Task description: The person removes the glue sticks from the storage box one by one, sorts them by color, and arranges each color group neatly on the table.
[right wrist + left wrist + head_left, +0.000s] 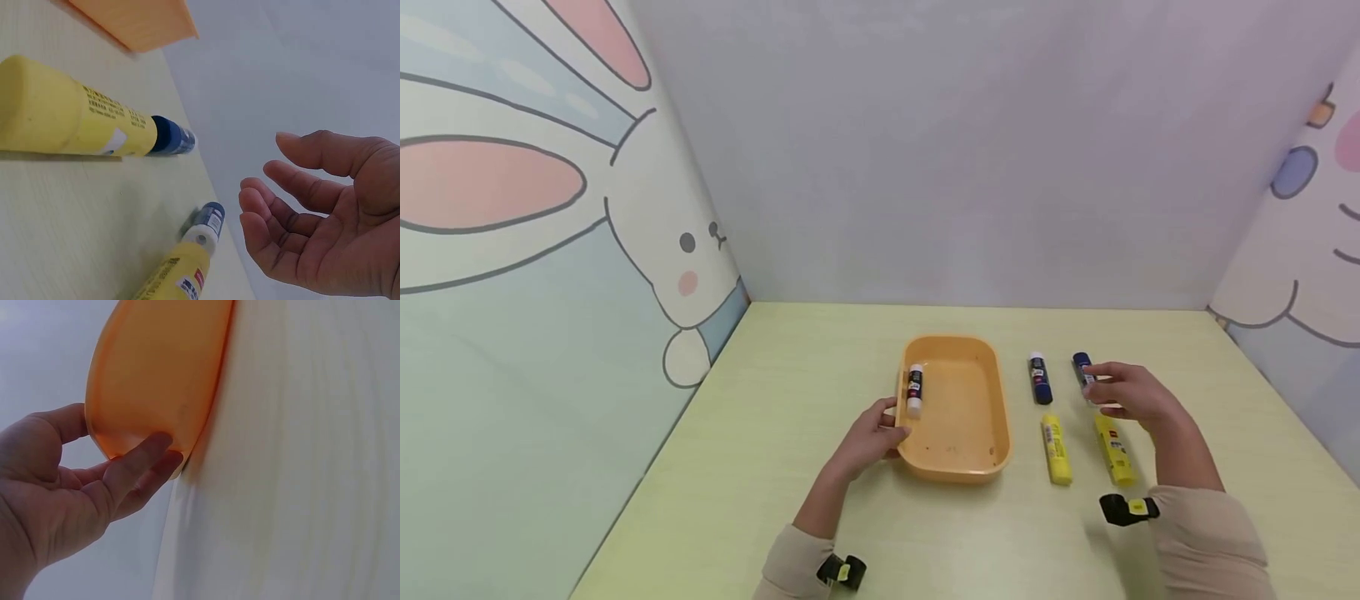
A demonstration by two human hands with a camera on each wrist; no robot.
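At the left side of the orange tray [961,429], my left hand [867,440] grips the rim. The left wrist view shows the thumb on one side of the tray wall [159,369] and fingers against the other. Inside the tray lies a dark-labelled glue stick [915,390] along the left wall. My right hand [1131,393] is over the right-hand navy glue stick [1081,362], partly hiding it. In the right wrist view that hand [325,219] is apart from the sticks, fingers loosely bent, nothing in them. Another navy glue stick [1040,379] lies to its left.
Nearer on the table [760,467] lie two yellow glue sticks, a slimmer one [1057,450] on the left and a wider one [1115,452] below my right hand. A pale back wall [955,158] and rabbit-printed side panels [662,217] enclose the table.
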